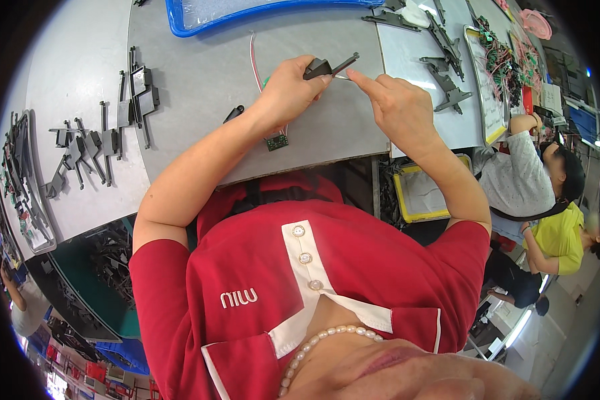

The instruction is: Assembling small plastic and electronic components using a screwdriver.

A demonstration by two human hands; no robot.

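My left hand (290,90) is closed around a black plastic part (319,69) with a long thin stem pointing up and to the right. Close beside it, my right hand (401,110) has its thumb and index finger together at a thin, pale, shiny piece (341,77) that touches or nearly touches the black part; its kind is too small to tell. Red and white wires (254,61) run along the table behind my left hand. A small green circuit board (277,142) lies under my left wrist, and a small black piece (234,113) rests beside the forearm.
A blue tray (180,27) stands at the far edge. Black plastic parts lie left (140,93) and right (450,87). A tray (488,113) at right holds wires and boards. A yellow-rimmed tray (407,217) sits below the table edge; co-workers (520,177) are at right.
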